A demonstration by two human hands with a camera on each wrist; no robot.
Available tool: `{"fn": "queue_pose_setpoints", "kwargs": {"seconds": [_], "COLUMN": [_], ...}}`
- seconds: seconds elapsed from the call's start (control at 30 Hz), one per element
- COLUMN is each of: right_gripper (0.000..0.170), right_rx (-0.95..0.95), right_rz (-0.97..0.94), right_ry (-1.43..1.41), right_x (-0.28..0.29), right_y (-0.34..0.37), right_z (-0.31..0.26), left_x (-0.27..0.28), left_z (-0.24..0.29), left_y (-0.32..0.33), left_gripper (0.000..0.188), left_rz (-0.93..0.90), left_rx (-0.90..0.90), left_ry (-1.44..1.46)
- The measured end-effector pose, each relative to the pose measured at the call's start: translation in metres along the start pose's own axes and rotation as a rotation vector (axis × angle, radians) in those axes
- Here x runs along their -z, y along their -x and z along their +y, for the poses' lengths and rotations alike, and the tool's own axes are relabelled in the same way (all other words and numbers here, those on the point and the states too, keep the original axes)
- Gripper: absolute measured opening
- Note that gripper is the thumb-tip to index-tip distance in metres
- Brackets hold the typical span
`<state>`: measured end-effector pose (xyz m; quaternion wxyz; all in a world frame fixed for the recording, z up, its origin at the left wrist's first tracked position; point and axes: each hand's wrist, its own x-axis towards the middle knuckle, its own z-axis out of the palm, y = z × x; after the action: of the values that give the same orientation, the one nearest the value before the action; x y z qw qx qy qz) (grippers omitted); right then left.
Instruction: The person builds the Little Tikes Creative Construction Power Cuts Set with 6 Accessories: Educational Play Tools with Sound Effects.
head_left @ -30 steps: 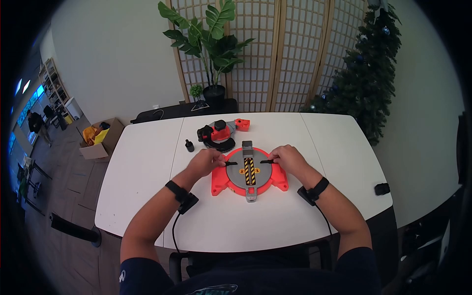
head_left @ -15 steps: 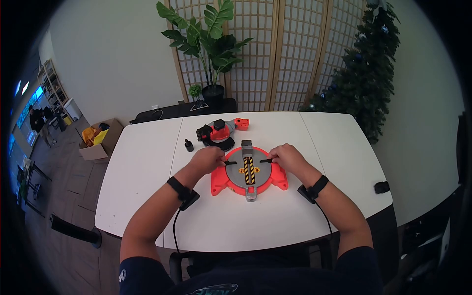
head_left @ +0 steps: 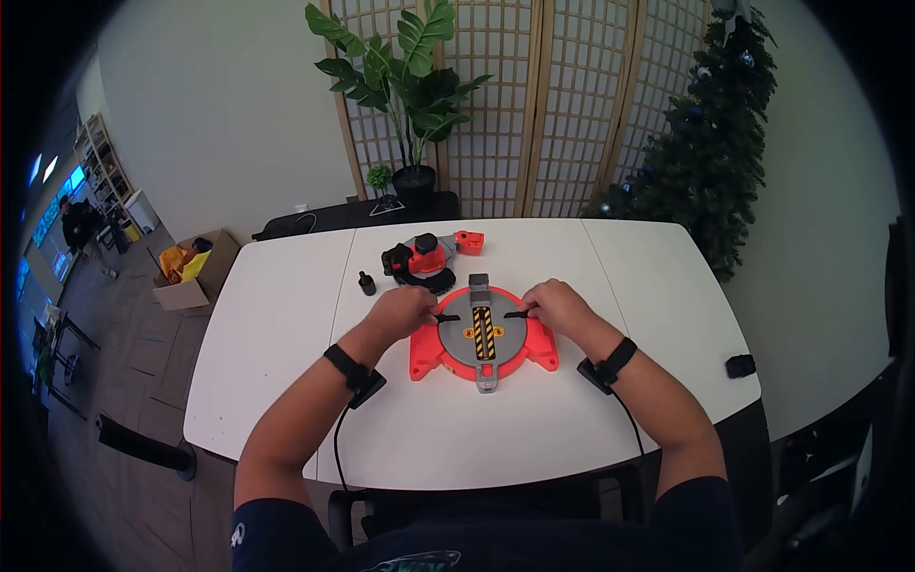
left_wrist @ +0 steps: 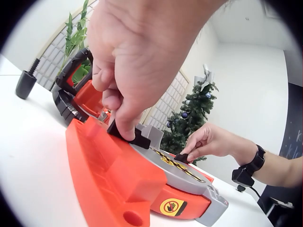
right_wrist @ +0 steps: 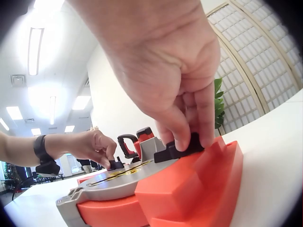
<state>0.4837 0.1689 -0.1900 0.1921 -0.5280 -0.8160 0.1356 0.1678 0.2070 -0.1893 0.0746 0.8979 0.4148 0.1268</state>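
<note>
A toy miter saw base lies on the white table, with a red body and a round grey turntable. Yellow-and-black stripes mark its middle slot. My left hand pinches a small black clip at the turntable's left edge, thumb on the near side. On the opposite edge, my right hand pinches a matching black clip between thumb and fingers. Both clips point inward over the grey disc.
Behind the base lies the red, grey and black saw head. A black knob with a threaded stem stands to its left. A small black object sits near the table's right edge. Cables hang from both wrist cameras.
Both hands stay at the two clips with hardly any movement, and the base keeps its place. Far at the left, a person in the background has moved a little to the right.
</note>
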Motion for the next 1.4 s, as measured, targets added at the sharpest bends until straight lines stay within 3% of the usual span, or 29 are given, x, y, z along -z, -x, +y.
{"fn": "queue_pose_setpoints", "kwargs": {"seconds": [0.67, 1.4], "right_gripper": [0.027, 0.021], "right_rx": [0.016, -0.01], "right_rz": [0.049, -0.004], "right_ry": [-0.011, -0.051], "right_x": [-0.007, -0.001], "right_y": [0.005, 0.007], "right_z": [0.004, 0.007], "left_x": [0.004, 0.007], "left_z": [0.008, 0.014], "left_y": [0.001, 0.007], "left_gripper": [0.02, 0.02], "left_rz": [-0.011, -0.06], "left_rx": [-0.006, 0.009], "left_ry": [-0.052, -0.081]}}
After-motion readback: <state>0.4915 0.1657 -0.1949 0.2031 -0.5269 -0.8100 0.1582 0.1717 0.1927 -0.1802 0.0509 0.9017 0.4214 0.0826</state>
